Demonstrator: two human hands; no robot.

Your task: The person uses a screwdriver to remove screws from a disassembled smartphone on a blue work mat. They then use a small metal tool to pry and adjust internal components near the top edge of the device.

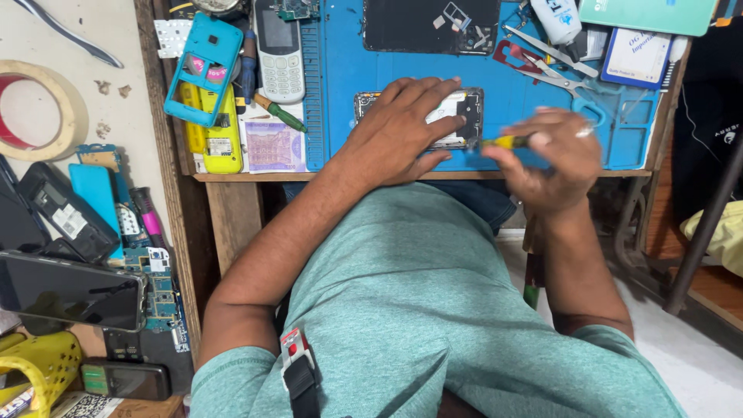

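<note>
- A wooden bench [402,176] carries a blue work mat [387,70].
- At its nine o'clock end lie a yellow phone shell [220,131] and a banknote [272,145].
- A grey keypad phone [279,50] lies at eleven o'clock.

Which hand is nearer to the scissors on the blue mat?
Right. The right hand holds a screwdriver just below the scissors; the left hand rests on the opened phone, farther left.

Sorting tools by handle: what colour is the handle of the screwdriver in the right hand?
Yellow screwdriver handle, in the right hand; head view.
</note>
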